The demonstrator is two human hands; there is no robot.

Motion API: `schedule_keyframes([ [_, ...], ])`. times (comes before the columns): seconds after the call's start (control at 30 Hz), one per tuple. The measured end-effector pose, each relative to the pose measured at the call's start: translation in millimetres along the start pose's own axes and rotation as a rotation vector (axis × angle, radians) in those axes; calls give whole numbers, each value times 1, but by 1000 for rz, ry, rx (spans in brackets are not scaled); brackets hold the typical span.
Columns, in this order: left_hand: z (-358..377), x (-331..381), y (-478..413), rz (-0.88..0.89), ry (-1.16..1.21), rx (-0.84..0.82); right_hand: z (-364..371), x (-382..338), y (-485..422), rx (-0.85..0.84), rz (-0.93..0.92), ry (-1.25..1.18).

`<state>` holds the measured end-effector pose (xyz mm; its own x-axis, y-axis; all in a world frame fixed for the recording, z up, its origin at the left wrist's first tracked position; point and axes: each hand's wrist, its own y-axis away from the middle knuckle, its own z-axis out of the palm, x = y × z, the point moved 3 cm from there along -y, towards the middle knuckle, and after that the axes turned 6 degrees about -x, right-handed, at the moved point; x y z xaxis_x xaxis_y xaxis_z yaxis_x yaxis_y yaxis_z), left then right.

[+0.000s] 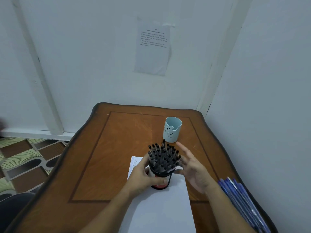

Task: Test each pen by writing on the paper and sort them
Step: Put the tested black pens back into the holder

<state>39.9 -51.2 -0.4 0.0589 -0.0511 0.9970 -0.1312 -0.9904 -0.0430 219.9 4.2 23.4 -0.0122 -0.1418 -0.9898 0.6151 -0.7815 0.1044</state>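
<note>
The left hand [146,176] is curled around the body of the black pen holder [159,179], thumb in front, and holds it upright on the paper [161,209]. The right hand [191,169] is spread open at 3 o'clock of the holder, with nothing in it; its fingertips are just beside the black-capped pens [162,156], and I cannot tell if they touch. The holder looks full, so I judge that most of the testing remains. A few scribbles at the paper's far corner suggest that some was done. Blue pens [242,199] lie at 4 o'clock on the table [104,165]. A light blue cup [172,130] with a bear face stands at 1 o'clock. The writing on the printed sheet [153,47] on the wall is too small to read
</note>
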Motion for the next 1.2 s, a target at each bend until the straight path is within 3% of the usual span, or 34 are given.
schedule_keyframes([
  [0.17,7,4,6,22,4,86,4,30,-1,173,145,782],
  [0.33,5,6,4,49,1,97,9,45,3,104,64,1127],
  [0.67,-51,12,-12,68,-98,383,4,48,2,34,164,1270],
  [1.2,-79,-20,-26,41,-36,451,-2,56,-1,90,142,1238],
])
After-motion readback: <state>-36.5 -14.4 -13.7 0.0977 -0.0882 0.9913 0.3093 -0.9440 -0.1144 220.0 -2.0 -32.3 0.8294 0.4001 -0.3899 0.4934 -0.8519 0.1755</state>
